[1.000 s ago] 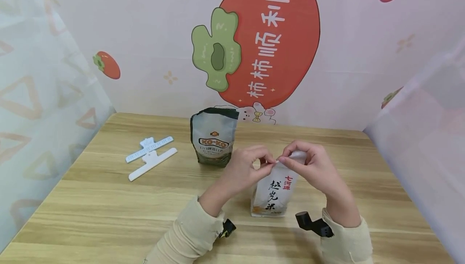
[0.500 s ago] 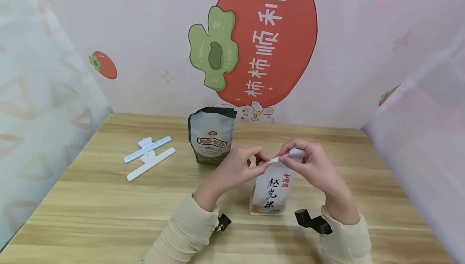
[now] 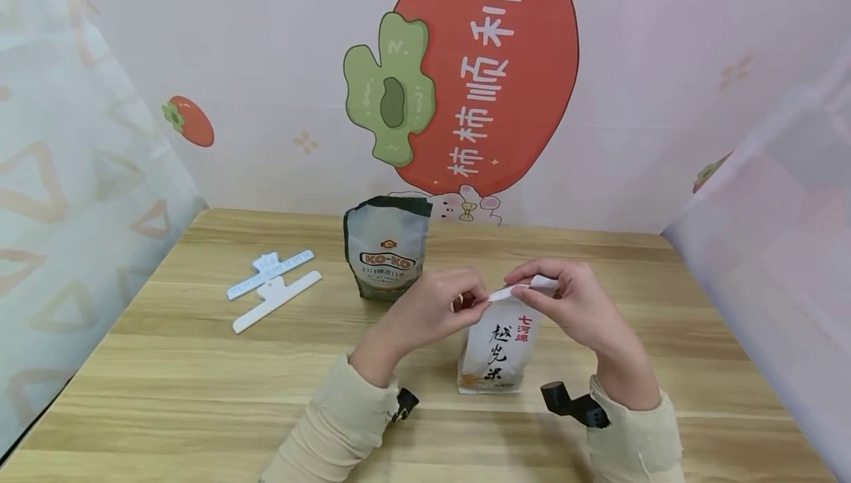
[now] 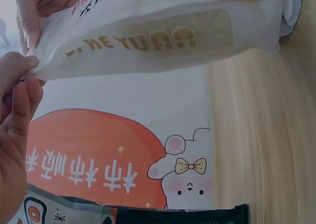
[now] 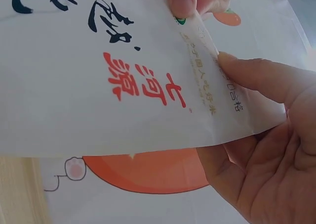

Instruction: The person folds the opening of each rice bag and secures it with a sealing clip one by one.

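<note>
A white rice bag (image 3: 499, 350) with black and red characters stands upright on the table, right of centre. My left hand (image 3: 435, 309) pinches the left corner of its top edge between thumb and fingers. At the right part of that edge, my right hand (image 3: 575, 302) grips the bag with the thumb in front and the fingers behind. The top strip is bent over between the hands. In the left wrist view the bag's side panel (image 4: 148, 41) shows gold lettering. Up close in the right wrist view, the right thumb (image 5: 266, 78) lies on the bag's printed front.
A dark-edged KO-KO bag (image 3: 388, 254) stands behind the left hand. Two bag clips, one pale blue (image 3: 269, 274) and one white (image 3: 275, 300), lie at the table's left. A printed cloth backdrop (image 3: 266, 62) rises behind the wooden table (image 3: 219, 394).
Both hands keep hold of the bag's top. The bent strip along the top edge now shows more plainly, and the hands have shifted slightly. The clips and KO-KO bag stay put.
</note>
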Demonstrator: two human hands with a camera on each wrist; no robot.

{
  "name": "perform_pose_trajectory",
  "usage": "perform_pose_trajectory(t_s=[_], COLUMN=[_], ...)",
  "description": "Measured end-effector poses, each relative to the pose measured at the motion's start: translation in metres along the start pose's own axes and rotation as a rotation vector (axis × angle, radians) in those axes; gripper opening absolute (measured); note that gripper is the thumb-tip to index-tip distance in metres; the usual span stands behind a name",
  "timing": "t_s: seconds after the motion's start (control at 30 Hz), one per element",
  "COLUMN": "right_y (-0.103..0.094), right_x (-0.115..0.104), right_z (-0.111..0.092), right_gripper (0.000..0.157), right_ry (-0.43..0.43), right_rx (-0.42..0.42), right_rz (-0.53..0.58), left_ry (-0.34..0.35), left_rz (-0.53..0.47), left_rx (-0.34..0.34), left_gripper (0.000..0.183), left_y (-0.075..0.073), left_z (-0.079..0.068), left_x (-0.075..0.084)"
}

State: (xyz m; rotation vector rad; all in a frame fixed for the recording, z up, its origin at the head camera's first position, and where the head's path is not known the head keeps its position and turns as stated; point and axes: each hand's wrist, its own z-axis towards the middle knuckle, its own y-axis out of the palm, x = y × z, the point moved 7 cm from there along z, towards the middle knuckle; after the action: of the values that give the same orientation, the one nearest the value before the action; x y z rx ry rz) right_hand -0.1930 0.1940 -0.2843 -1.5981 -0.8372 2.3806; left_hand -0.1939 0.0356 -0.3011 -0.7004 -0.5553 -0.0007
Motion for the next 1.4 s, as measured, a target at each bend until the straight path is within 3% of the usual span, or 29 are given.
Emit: perform_pose_trajectory(t_s=[0.13, 0.5, 0.87, 1.0, 1.17, 1.3, 1.4], right_y=[0.0, 0.001, 0.003, 0.002, 0.002, 0.002, 0.002], right_x=[0.001, 0.005, 0.005, 0.004, 0.003, 0.002, 0.001], right_z=[-0.001, -0.001, 0.0, -0.001, 0.0, 0.001, 0.001], right_gripper=[0.01, 0.008, 0.008, 0.006, 0.004, 0.004, 0.004], right_ry=[0.009, 0.189, 0.178, 0.172, 0.151, 0.138, 0.137], right_rx=[0.013, 0.034, 0.05, 0.047, 0.043, 0.047, 0.045], right_rz=[-0.008, -0.061, -0.067, -0.065, -0.078, -0.092, -0.086], left_ry=[-0.014, 0.011, 0.031, -0.045, -0.239, -0.356, -0.382], left_rz=[-0.005, 0.112, 0.155, 0.036, -0.137, -0.169, -0.16], left_rx=[0.0, 0.022, 0.01, -0.015, 0.022, 0.092, 0.139], left_gripper=[0.014, 0.018, 0.019, 0.013, 0.006, 0.012, 0.011], left_y=[0.001, 0.002, 0.003, 0.002, 0.001, 0.001, 0.002], left_z=[-0.001, 0.0, 0.0, -0.001, -0.001, 0.0, 0.0], left_x=[-0.002, 0.004, 0.004, -0.002, -0.011, -0.015, -0.017])
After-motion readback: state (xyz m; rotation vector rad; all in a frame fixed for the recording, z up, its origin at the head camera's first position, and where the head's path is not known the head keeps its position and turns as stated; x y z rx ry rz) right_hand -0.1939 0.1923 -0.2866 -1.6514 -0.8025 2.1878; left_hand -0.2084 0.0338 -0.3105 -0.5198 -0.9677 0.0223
